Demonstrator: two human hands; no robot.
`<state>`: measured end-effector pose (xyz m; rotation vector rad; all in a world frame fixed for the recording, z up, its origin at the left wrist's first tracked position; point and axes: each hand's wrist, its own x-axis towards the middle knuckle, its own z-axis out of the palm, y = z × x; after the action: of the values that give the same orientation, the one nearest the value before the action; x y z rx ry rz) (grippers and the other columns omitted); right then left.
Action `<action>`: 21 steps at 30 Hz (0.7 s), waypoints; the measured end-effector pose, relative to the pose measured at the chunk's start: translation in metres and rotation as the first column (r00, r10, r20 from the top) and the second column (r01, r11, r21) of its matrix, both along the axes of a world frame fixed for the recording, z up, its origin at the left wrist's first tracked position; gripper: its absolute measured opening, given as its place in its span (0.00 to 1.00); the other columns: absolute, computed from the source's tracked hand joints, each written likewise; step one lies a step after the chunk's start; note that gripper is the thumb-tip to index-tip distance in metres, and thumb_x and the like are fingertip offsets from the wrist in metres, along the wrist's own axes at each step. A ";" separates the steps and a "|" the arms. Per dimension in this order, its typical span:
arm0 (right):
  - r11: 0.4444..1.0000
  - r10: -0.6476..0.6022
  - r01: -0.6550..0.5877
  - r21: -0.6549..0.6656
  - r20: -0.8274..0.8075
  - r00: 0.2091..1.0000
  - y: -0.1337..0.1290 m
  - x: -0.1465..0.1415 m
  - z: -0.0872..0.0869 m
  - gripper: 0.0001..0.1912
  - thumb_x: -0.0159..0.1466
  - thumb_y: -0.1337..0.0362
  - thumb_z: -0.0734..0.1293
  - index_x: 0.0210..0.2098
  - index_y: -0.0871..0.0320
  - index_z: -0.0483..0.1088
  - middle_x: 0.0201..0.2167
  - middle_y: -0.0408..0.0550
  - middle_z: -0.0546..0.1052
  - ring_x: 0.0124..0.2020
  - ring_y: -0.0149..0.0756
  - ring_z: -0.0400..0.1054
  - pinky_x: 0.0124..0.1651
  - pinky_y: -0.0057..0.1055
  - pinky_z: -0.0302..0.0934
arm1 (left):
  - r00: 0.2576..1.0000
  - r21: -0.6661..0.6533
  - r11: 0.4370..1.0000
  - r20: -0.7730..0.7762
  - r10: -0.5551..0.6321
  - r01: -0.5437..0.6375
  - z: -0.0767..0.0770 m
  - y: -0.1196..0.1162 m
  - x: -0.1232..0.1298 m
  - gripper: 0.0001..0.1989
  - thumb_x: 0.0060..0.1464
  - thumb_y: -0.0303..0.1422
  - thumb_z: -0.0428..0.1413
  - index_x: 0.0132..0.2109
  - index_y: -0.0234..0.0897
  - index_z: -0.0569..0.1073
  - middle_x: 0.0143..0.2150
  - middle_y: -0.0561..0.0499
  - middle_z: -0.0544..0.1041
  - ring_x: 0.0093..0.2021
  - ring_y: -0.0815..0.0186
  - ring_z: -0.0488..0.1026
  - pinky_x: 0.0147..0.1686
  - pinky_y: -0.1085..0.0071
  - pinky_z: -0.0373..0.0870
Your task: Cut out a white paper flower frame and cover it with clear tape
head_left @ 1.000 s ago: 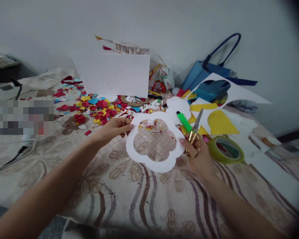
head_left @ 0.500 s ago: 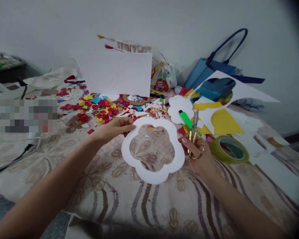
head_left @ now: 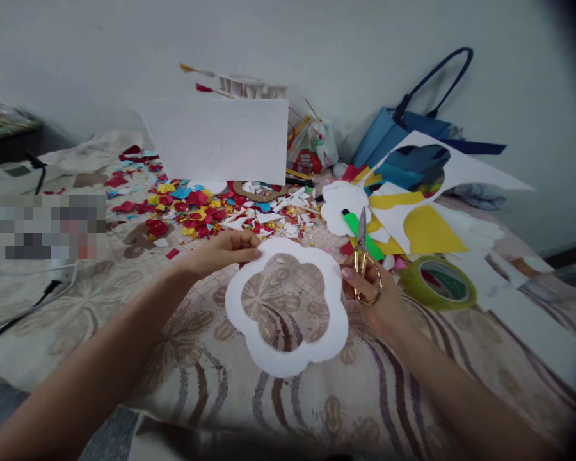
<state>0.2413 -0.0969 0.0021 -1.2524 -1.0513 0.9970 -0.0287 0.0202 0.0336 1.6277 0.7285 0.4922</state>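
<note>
A white flower-shaped paper ring (head_left: 288,363) with a cut-out middle is held over the patterned cloth. My left hand (head_left: 223,253) pinches its upper left edge between thumb and fingers. Gold-handled scissors (head_left: 361,256) sit in my right hand (head_left: 377,294), blades pointing up and away. The right fingertips are at the ring's right edge; the scissors' handles partly cover the fingers. Just behind the scissors lies a green marker (head_left: 360,232) with a black end. Beyond it is a solid white paper flower (head_left: 340,206).
Coloured paper scraps (head_left: 199,208) are strewn across the back. A white board (head_left: 221,141) stands behind them. At right lie a roll of tape (head_left: 415,288), yellow paper (head_left: 432,234) and a white sheet with a cut-out (head_left: 489,173), before a blue bag (head_left: 379,137). Cables (head_left: 36,304) run at left.
The paper ring has come lower and slightly left, tilting more toward me. My right hand has shifted slightly left with the scissors. The left hand keeps its pinch on the ring.
</note>
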 end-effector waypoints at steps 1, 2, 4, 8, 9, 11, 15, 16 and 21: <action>1.000 0.007 -0.007 -0.017 0.001 1.000 0.000 0.000 -0.001 0.13 0.54 0.58 0.72 0.33 0.55 0.66 0.23 0.37 0.67 0.20 0.25 0.58 0.20 0.25 0.52 | 1.000 -0.002 1.000 0.000 -0.012 0.012 0.000 -0.001 0.001 0.13 0.50 0.41 0.60 0.32 0.34 0.70 0.25 0.55 0.69 0.24 0.74 0.63 0.24 0.78 0.60; 0.999 0.009 -0.009 -0.036 0.002 1.000 0.000 0.000 -0.001 0.13 0.53 0.58 0.73 0.33 0.54 0.67 0.24 0.37 0.68 0.20 0.25 0.59 0.20 0.25 0.53 | 1.000 0.000 1.000 -0.001 -0.024 0.024 0.000 -0.001 0.001 0.14 0.50 0.41 0.60 0.32 0.34 0.70 0.25 0.55 0.69 0.24 0.74 0.63 0.24 0.78 0.61; 0.998 -0.002 0.002 -0.058 0.006 1.000 -0.001 -0.001 -0.002 0.14 0.52 0.58 0.74 0.32 0.54 0.67 0.25 0.38 0.68 0.21 0.25 0.59 0.21 0.25 0.54 | 0.999 0.005 0.999 -0.002 -0.034 0.034 0.000 -0.002 0.002 0.14 0.51 0.43 0.59 0.32 0.34 0.71 0.25 0.54 0.69 0.24 0.74 0.64 0.25 0.77 0.62; 0.998 -0.048 0.048 -0.044 0.014 0.999 0.000 -0.002 0.001 0.14 0.51 0.58 0.73 0.31 0.54 0.66 0.24 0.37 0.66 0.20 0.25 0.58 0.19 0.26 0.55 | 0.999 0.010 0.999 0.039 -0.032 0.031 0.001 -0.001 0.000 0.17 0.54 0.46 0.55 0.37 0.34 0.73 0.28 0.52 0.71 0.26 0.72 0.66 0.27 0.76 0.65; 0.998 -0.059 0.060 -0.036 0.023 0.998 0.001 -0.002 0.002 0.14 0.52 0.58 0.73 0.31 0.54 0.66 0.23 0.37 0.66 0.19 0.25 0.58 0.19 0.26 0.55 | 0.998 0.008 0.999 0.050 -0.033 0.033 0.001 -0.001 0.000 0.18 0.54 0.46 0.55 0.38 0.34 0.73 0.29 0.51 0.72 0.27 0.72 0.67 0.28 0.76 0.66; 0.997 -0.072 0.074 -0.030 0.056 0.996 0.001 -0.002 0.002 0.12 0.53 0.58 0.72 0.31 0.54 0.66 0.23 0.38 0.66 0.19 0.26 0.58 0.19 0.27 0.55 | 0.998 0.000 1.000 0.060 -0.031 0.031 0.002 -0.002 -0.001 0.18 0.55 0.47 0.54 0.39 0.34 0.74 0.31 0.50 0.73 0.28 0.71 0.68 0.28 0.75 0.66; 0.997 -0.067 0.069 -0.029 0.079 0.995 0.000 -0.002 0.000 0.12 0.54 0.58 0.71 0.31 0.53 0.65 0.24 0.38 0.67 0.19 0.26 0.58 0.20 0.27 0.55 | 0.996 -0.031 0.999 0.083 -0.027 0.029 0.001 -0.005 0.002 0.17 0.52 0.45 0.57 0.40 0.35 0.74 0.32 0.51 0.74 0.29 0.70 0.69 0.29 0.75 0.66; 0.998 -0.058 0.061 -0.035 0.073 0.996 -0.001 -0.002 -0.001 0.12 0.54 0.58 0.72 0.31 0.53 0.65 0.24 0.38 0.67 0.19 0.26 0.58 0.20 0.27 0.55 | 0.996 -0.047 0.998 0.088 -0.030 0.034 0.000 -0.006 0.003 0.16 0.51 0.44 0.58 0.39 0.35 0.73 0.32 0.51 0.74 0.29 0.70 0.70 0.29 0.75 0.66; 0.999 0.023 -0.019 -0.043 0.101 0.995 -0.003 0.000 0.001 0.13 0.56 0.55 0.70 0.32 0.54 0.65 0.24 0.38 0.67 0.21 0.26 0.58 0.22 0.26 0.53 | 0.998 -0.114 0.993 0.053 0.019 -0.013 0.000 -0.010 0.006 0.13 0.48 0.40 0.61 0.33 0.33 0.72 0.28 0.53 0.74 0.23 0.73 0.67 0.22 0.78 0.62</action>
<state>0.2410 -0.1002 0.0031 -1.3400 -1.1288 0.9848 -0.0224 0.0103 0.0331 1.4981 0.7166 0.4958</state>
